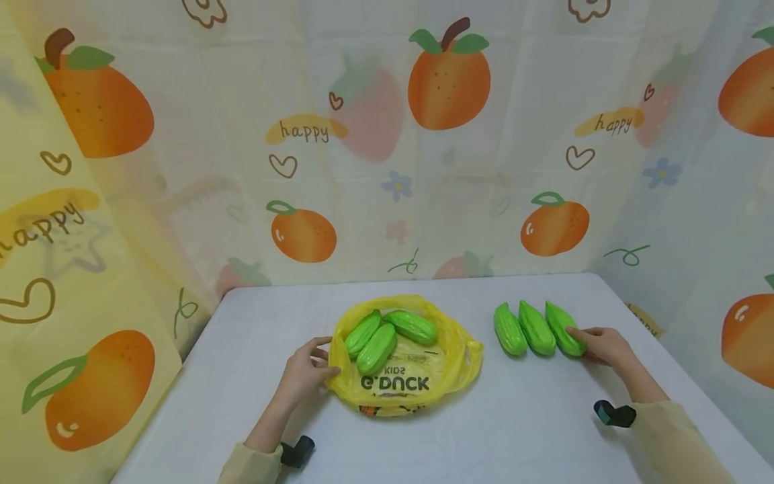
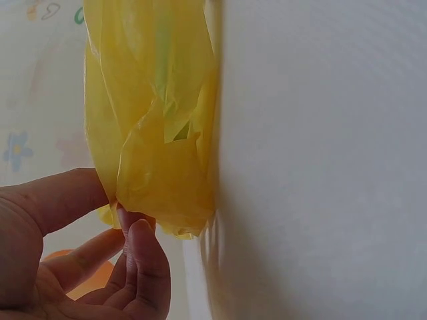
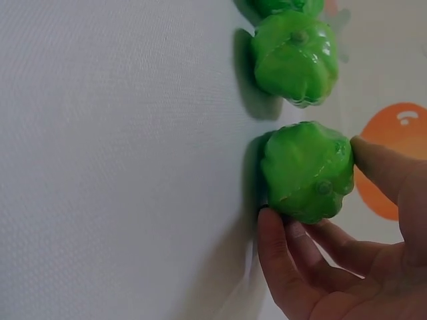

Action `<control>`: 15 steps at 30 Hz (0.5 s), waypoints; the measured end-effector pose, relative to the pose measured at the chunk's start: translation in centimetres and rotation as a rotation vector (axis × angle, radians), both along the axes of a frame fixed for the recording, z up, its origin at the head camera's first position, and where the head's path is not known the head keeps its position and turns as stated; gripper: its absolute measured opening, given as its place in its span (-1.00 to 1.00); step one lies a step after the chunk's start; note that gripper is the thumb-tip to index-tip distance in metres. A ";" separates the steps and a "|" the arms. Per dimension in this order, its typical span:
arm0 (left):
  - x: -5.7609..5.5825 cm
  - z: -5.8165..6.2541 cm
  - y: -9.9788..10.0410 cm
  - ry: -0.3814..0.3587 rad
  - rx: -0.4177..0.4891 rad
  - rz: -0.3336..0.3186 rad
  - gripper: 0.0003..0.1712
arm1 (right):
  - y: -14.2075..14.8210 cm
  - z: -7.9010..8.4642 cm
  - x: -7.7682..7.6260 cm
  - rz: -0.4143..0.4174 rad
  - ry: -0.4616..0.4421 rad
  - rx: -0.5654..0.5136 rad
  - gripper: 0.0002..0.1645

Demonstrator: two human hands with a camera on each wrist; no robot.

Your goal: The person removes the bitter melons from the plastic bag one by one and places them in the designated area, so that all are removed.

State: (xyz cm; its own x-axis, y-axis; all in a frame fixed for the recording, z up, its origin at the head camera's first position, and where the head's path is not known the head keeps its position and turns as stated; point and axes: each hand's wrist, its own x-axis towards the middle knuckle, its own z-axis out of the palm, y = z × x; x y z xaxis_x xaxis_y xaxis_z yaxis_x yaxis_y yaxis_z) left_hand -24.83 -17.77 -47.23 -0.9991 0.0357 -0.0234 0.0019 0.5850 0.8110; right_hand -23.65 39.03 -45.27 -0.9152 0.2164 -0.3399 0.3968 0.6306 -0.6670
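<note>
A yellow plastic bag (image 1: 459, 376) lies spread open on the table, its rim rolled into a ring. Inside it are three glossy green, ridged bitter melons (image 1: 377, 349). At the bag's left side, my left hand (image 1: 305, 370) pinches the rim between thumb and fingers; the left wrist view shows the thumb at the yellow film (image 2: 157, 160). To the right stand three more bitter melons in a row. The rightmost bitter melon (image 3: 307, 170) is gripped by my right hand (image 1: 601, 346), thumb on one side and fingers under the other. It still lies beside the middle bitter melon (image 1: 537, 329).
A white-covered table (image 1: 520, 423) carries everything. Behind it hangs a fruit-print curtain (image 1: 484, 168), and a yellowish printed cloth (image 1: 72, 269) is at the left. Dark wrist devices (image 1: 615, 413) are worn on both arms.
</note>
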 end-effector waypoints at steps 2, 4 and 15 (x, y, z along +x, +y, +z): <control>-0.1 -0.1 0.0 0.003 0.000 0.000 -0.28 | 0.0 0.0 0.0 0.001 0.002 -0.003 0.14; -0.2 -0.3 0.0 0.006 -0.006 -0.001 -0.28 | 0.0 0.1 0.0 0.003 0.000 -0.013 0.13; -0.6 -0.7 -0.2 -0.003 0.002 0.002 -0.27 | -0.1 0.1 -0.1 0.011 0.006 -0.064 0.11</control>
State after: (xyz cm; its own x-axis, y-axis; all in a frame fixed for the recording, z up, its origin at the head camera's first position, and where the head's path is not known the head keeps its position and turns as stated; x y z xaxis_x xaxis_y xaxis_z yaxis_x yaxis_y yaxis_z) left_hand -25.39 -18.00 -47.94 -0.9991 0.0341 -0.0259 -0.0012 0.5831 0.8124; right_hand -23.77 38.95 -45.18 -0.9195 0.1846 -0.3471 0.3860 0.5907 -0.7086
